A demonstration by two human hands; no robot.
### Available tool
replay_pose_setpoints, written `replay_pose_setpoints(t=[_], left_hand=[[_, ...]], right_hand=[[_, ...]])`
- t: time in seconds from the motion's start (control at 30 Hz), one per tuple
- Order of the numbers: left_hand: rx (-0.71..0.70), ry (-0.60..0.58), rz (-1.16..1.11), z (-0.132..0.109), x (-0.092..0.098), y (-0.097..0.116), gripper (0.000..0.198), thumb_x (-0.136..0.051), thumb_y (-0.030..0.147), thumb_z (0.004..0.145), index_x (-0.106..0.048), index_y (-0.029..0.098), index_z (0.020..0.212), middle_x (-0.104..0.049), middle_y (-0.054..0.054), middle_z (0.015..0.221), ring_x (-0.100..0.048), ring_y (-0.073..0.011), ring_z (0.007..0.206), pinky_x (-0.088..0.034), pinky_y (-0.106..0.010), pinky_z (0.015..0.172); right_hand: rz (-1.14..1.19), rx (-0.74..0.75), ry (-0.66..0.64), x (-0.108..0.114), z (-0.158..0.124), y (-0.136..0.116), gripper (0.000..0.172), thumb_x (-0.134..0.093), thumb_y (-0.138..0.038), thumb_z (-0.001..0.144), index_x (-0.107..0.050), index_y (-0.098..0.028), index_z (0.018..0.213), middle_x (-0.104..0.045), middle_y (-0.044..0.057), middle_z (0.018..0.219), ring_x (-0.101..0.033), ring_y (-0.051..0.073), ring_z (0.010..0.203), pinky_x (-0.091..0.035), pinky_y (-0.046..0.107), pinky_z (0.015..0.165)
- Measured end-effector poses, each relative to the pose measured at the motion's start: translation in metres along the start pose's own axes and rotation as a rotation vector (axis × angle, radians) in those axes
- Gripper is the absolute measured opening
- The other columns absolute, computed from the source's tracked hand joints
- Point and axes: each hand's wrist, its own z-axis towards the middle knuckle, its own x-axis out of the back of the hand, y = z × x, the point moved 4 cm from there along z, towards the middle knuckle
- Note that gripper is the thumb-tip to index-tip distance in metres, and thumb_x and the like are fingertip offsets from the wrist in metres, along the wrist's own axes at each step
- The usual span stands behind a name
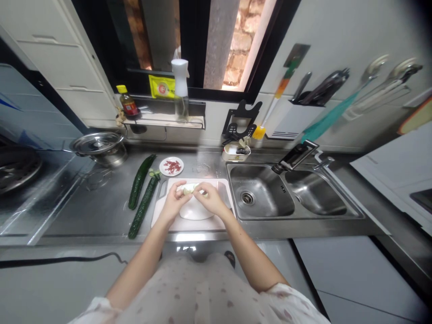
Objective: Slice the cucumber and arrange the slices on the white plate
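Both my hands are over a white plate (196, 211) on a pale cutting board (221, 220). My left hand (174, 200) is closed, its thumb and fingers on a small pale green piece that looks like a cucumber slice (187, 191). Fingertips of my right hand (211, 199) pinch at the right side of the same pale piece; the fingers partly cover it. To the left lie a whole cucumber (140, 182) and a cut cucumber (145, 204), with a few slices (154, 172) at its far end.
Behind the board sits a small white plate (171, 173) of chopped reddish bits. A double sink (263, 213) is on the right, a lidded steel pot (108, 155) at the back left. Above the counter, a shelf (162, 120) carries a sauce bottle (128, 103) and a spray bottle (181, 85).
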Motion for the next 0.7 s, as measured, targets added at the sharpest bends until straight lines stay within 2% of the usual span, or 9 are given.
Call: replay_pose_setpoints(t=[0.17,0.37,0.57,0.7], left_hand=[[-0.008,-0.001,0.000,0.0000,0.0001,0.0000,0.057,-0.076,0.028,0.066,-0.051,0.020,0.117,-0.060,0.004,0.075,-0.058,-0.0102,0.071,-0.044,-0.023,0.072],[-0.123,0.023,0.106,-0.0011,0.0003,0.0030,0.049,-0.072,0.027,0.071,-0.051,0.020,0.114,-0.059,0.004,0.075,-0.057,-0.0102,0.069,-0.043,-0.022,0.070],[-0.215,0.070,0.229,-0.0022,0.0007,0.0020,0.041,-0.067,0.023,0.074,-0.051,0.021,0.112,-0.058,0.003,0.079,-0.058,-0.0125,0.076,-0.044,-0.025,0.075],[-0.264,0.145,0.318,-0.0041,0.0017,0.0019,0.037,-0.068,0.022,0.073,-0.056,0.021,0.107,-0.058,-0.001,0.087,-0.058,-0.0154,0.086,-0.043,-0.026,0.082]], right_hand=[[0.001,-0.004,-0.005,-0.0005,-0.0003,-0.0009,0.014,-0.056,-0.028,0.085,-0.062,-0.020,0.076,-0.063,0.002,0.082,-0.057,0.016,0.084,-0.044,0.028,0.075],[-0.001,-0.034,-0.006,-0.0018,0.0005,0.0010,0.014,-0.058,-0.028,0.084,-0.062,-0.020,0.074,-0.064,0.002,0.081,-0.057,0.016,0.083,-0.044,0.027,0.074],[0.015,-0.049,-0.012,-0.0020,0.0009,-0.0004,0.013,-0.058,-0.028,0.083,-0.062,-0.019,0.073,-0.064,0.002,0.080,-0.058,0.016,0.082,-0.044,0.027,0.074],[0.040,-0.088,-0.013,-0.0030,0.0008,0.0000,0.014,-0.057,-0.027,0.081,-0.062,-0.019,0.072,-0.064,0.002,0.078,-0.059,0.015,0.081,-0.045,0.027,0.073]])
